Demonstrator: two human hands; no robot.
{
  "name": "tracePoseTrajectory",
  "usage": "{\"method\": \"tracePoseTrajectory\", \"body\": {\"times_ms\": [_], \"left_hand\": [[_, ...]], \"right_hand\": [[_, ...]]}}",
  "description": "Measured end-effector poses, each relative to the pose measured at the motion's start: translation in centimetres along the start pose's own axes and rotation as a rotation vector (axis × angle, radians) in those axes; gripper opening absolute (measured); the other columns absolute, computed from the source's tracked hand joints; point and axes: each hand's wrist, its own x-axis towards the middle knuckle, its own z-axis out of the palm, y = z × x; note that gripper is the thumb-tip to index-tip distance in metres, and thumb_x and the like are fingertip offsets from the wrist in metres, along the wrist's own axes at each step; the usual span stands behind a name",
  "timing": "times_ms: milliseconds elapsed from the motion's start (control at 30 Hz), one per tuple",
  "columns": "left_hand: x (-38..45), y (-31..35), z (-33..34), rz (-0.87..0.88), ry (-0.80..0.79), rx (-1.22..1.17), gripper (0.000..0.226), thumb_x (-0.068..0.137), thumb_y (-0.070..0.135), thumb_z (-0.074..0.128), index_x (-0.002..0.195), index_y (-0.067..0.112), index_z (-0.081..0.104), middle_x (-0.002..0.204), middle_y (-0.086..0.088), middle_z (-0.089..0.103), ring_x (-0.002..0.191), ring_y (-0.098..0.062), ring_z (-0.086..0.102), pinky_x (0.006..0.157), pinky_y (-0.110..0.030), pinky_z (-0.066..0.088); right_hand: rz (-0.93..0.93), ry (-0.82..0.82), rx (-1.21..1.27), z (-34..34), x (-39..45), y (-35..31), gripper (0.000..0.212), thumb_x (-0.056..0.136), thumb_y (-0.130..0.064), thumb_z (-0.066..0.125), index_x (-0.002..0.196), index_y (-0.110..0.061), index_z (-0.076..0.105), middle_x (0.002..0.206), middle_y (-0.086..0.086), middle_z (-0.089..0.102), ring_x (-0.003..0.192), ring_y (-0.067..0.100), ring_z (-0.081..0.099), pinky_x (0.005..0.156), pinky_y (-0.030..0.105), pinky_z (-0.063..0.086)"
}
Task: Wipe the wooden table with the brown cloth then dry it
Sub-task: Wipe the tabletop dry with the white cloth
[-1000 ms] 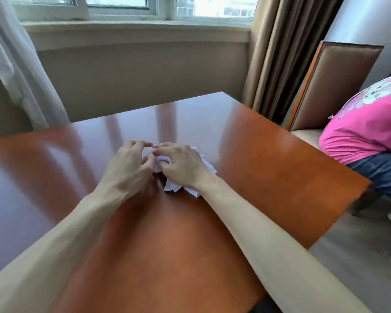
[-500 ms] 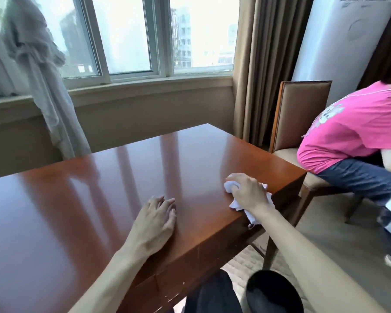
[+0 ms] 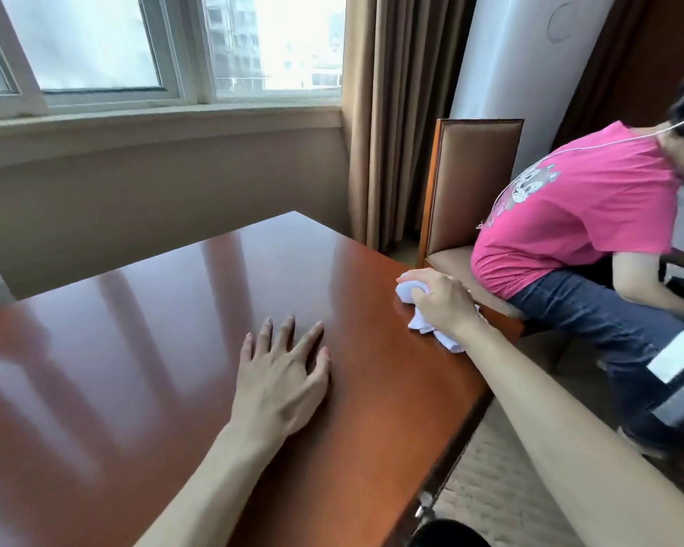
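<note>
A glossy reddish wooden table [image 3: 166,349] fills the lower left of the head view. My right hand [image 3: 441,304] grips a crumpled white cloth [image 3: 421,323] near the table's right edge, fingers curled over it and pressing it on the wood. Flat on the tabletop near the middle lies my left hand [image 3: 283,373], fingers spread and holding nothing. No brown cloth is in view.
A brown padded chair [image 3: 472,191] stands just beyond the table's right edge, and a person in a pink shirt [image 3: 577,215] sits on it, bent forward. Behind are a window sill [image 3: 155,120] and beige curtains [image 3: 395,112]. Carpet [image 3: 498,487] lies to the right.
My right hand carried the white cloth from the table's middle out to its right edge. My left hand let go of the cloth and now lies flat on the wood.
</note>
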Motion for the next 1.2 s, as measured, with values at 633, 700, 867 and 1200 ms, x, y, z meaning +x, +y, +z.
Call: {"method": "tracePoseTrajectory", "body": {"times_ms": [633,700,867,1200], "left_hand": [[0.4,-0.4,0.4,0.018,-0.004,-0.043,0.059,0.099,0.062,0.028,0.156,0.046,0.026,0.168,0.002,0.016,0.156,-0.024,0.004,0.125,-0.045,0.001],[0.3,-0.4,0.4,0.021,0.003,-0.047,0.059,0.099,0.061,0.029,0.155,0.044,0.028,0.167,0.001,0.018,0.155,-0.024,0.006,0.126,-0.045,0.002],[0.3,-0.6,0.8,0.028,0.042,-0.049,0.057,0.099,0.060,0.033,0.153,0.045,0.033,0.166,0.002,0.022,0.155,-0.024,0.009,0.126,-0.045,0.005],[0.8,-0.3,0.5,0.028,0.007,-0.014,0.063,0.091,0.064,0.025,0.151,0.048,0.034,0.164,0.001,0.026,0.153,-0.027,0.014,0.124,-0.046,0.008]], "right_hand": [[-0.236,-0.196,-0.011,0.4,-10.9,-3.6,0.051,0.080,-0.029,0.040,0.119,-0.038,0.071,0.139,-0.020,0.059,0.125,0.002,0.053,0.104,0.023,0.040],[-0.137,-0.129,-0.015,-1.3,-9.4,-1.4,0.048,0.082,-0.030,0.043,0.120,-0.036,0.072,0.135,-0.020,0.062,0.124,0.003,0.055,0.103,0.023,0.042],[0.108,0.078,-0.077,-3.1,-2.9,4.3,0.045,0.078,-0.037,0.045,0.113,-0.035,0.074,0.124,-0.013,0.070,0.116,0.017,0.062,0.101,0.037,0.049],[0.136,0.146,-0.161,-0.7,-3.3,1.8,0.043,0.085,-0.022,0.045,0.117,-0.025,0.074,0.130,-0.001,0.067,0.119,0.028,0.060,0.099,0.036,0.047]]}}
